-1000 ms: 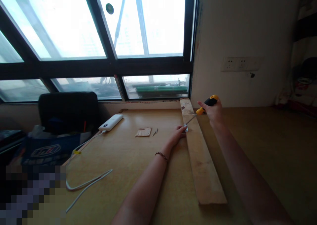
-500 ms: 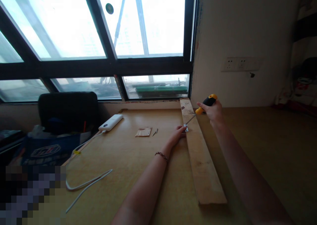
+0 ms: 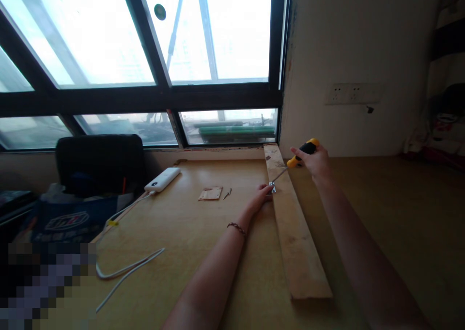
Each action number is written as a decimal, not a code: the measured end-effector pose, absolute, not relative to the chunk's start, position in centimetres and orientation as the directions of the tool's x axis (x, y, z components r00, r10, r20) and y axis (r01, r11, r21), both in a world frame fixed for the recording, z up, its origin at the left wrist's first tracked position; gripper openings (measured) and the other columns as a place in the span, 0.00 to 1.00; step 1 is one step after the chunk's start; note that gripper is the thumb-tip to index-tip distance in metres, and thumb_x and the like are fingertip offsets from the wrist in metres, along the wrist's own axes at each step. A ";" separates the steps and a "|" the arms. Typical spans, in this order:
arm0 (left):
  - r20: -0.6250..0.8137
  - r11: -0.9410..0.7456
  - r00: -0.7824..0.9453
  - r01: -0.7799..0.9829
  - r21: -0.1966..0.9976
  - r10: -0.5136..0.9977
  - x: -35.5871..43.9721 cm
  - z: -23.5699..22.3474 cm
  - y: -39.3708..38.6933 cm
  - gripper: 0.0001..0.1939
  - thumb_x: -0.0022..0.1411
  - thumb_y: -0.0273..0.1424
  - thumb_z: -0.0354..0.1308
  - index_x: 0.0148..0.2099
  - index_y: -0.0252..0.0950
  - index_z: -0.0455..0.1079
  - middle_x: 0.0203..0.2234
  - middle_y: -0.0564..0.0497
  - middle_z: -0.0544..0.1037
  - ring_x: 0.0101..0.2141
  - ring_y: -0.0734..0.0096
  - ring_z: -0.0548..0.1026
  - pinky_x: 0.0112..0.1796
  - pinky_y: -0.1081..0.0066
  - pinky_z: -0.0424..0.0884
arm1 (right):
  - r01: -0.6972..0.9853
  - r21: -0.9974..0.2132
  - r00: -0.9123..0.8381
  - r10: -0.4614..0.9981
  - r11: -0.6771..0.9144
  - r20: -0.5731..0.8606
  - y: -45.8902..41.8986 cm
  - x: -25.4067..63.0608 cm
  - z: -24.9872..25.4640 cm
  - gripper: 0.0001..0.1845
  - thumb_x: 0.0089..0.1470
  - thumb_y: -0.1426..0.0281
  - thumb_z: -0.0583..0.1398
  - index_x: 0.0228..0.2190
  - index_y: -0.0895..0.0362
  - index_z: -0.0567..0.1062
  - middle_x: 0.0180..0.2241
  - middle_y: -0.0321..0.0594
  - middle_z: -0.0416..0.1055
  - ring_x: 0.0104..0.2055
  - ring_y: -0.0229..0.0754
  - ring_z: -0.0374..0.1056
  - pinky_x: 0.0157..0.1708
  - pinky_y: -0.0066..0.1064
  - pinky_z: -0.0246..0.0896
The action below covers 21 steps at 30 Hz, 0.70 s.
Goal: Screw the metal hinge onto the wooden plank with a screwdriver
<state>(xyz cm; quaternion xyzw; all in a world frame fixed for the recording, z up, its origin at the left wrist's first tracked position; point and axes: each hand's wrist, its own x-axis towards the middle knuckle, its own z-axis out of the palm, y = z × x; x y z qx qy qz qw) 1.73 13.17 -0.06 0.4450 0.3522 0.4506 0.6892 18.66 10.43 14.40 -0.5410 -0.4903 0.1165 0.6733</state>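
Observation:
A long wooden board (image 3: 296, 233) lies on the table, running from the window wall toward me. On its left edge sits a small shiny metal plate (image 3: 272, 187), perhaps a hinge or bracket. My left hand (image 3: 262, 197) is closed at that edge, thumb and fingertips pressing the plate against the board; some fingers are hidden below. My right hand (image 3: 317, 163) is wrapped round the yellow-and-black handle of a screwdriver (image 3: 302, 154). The screwdriver slants down to the left, its tip at the plate. Any screw under the tip is too small to make out.
Left of the board lie a torn piece of card (image 3: 210, 193) and a couple of small screws (image 3: 227, 194). A white power bank (image 3: 162, 180) with a white cable (image 3: 131, 267) is near the table's left side. Beyond stands a black chair (image 3: 100, 163). A socket strip (image 3: 352, 94) is on the wall.
My right hand has shifted its grip slightly on the screwdriver handle, its fingers a little further right. The left hand, plate and board stay in place.

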 end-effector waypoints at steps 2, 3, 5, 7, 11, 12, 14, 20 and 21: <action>-0.077 0.191 0.345 -0.309 0.932 0.935 1.7 0.0 13.1 0.13 0.51 0.34 0.61 0.36 0.31 0.67 0.33 0.46 0.74 0.30 0.70 0.75 0.32 0.71 0.72 | 0.355 -0.850 0.515 0.678 0.389 0.525 10.6 19.3 14.4 0.27 0.28 0.58 0.67 0.31 0.56 0.64 0.28 0.35 0.66 0.34 0.43 0.66 0.31 0.35 0.65; -0.073 0.189 0.350 -0.309 0.932 0.934 1.7 0.0 13.1 0.13 0.51 0.34 0.61 0.36 0.31 0.67 0.33 0.46 0.74 0.30 0.70 0.75 0.32 0.71 0.72 | 0.331 -0.857 0.524 0.678 0.394 0.515 10.6 19.4 14.4 0.28 0.28 0.59 0.67 0.33 0.56 0.64 0.29 0.34 0.66 0.34 0.43 0.66 0.31 0.36 0.65; -0.070 0.189 0.360 -0.307 0.933 0.930 1.7 0.1 13.1 0.12 0.51 0.34 0.61 0.36 0.31 0.67 0.33 0.46 0.74 0.30 0.71 0.75 0.32 0.71 0.72 | 0.309 -0.860 0.525 0.682 0.405 0.510 10.5 19.4 14.6 0.29 0.30 0.60 0.66 0.35 0.54 0.63 0.31 0.34 0.66 0.34 0.41 0.66 0.33 0.37 0.65; -0.067 0.190 0.369 -0.307 0.933 0.927 1.6 0.1 13.1 0.12 0.50 0.33 0.61 0.35 0.31 0.67 0.32 0.46 0.74 0.30 0.71 0.74 0.32 0.71 0.72 | 0.320 -0.861 0.526 0.681 0.397 0.509 10.3 19.2 14.8 0.29 0.31 0.62 0.66 0.37 0.54 0.62 0.32 0.34 0.66 0.35 0.40 0.65 0.35 0.37 0.64; -0.067 0.191 0.365 -0.314 0.930 0.928 1.7 0.2 13.1 0.12 0.50 0.33 0.61 0.34 0.31 0.67 0.31 0.46 0.74 0.29 0.72 0.74 0.31 0.72 0.71 | 0.439 -0.818 0.526 0.632 0.372 0.569 10.2 18.9 14.8 0.30 0.29 0.61 0.67 0.37 0.55 0.63 0.33 0.35 0.65 0.36 0.41 0.64 0.40 0.38 0.62; -0.066 0.191 0.367 -0.314 0.930 0.928 1.7 0.2 13.1 0.12 0.50 0.34 0.61 0.35 0.31 0.67 0.31 0.47 0.74 0.29 0.72 0.74 0.32 0.72 0.71 | 0.471 -0.803 0.522 0.618 0.365 0.588 10.2 18.9 14.8 0.30 0.29 0.61 0.67 0.37 0.55 0.64 0.33 0.36 0.65 0.37 0.41 0.64 0.41 0.38 0.61; -0.066 0.190 0.369 -0.312 0.931 0.927 1.7 0.2 13.1 0.12 0.51 0.33 0.61 0.36 0.31 0.67 0.31 0.46 0.74 0.30 0.71 0.74 0.32 0.72 0.72 | 0.513 -0.789 0.526 0.602 0.339 0.601 10.2 19.1 14.7 0.30 0.30 0.59 0.67 0.36 0.55 0.64 0.33 0.37 0.65 0.37 0.42 0.64 0.41 0.39 0.61; -0.062 0.180 0.360 -0.307 0.934 0.931 1.7 0.1 13.1 0.11 0.51 0.32 0.60 0.35 0.30 0.67 0.31 0.46 0.74 0.29 0.72 0.74 0.31 0.73 0.71 | 0.440 -0.857 0.625 0.594 0.267 0.506 10.2 19.4 14.9 0.35 0.27 0.67 0.68 0.40 0.56 0.62 0.33 0.37 0.65 0.37 0.44 0.65 0.41 0.40 0.61; -0.066 0.184 0.360 -0.303 0.935 0.931 1.7 0.1 13.1 0.11 0.51 0.32 0.60 0.35 0.31 0.67 0.31 0.46 0.74 0.29 0.72 0.74 0.31 0.73 0.71 | 0.395 -0.871 0.634 0.600 0.291 0.488 10.3 19.4 14.9 0.35 0.27 0.70 0.67 0.40 0.56 0.61 0.33 0.36 0.65 0.37 0.43 0.65 0.41 0.39 0.61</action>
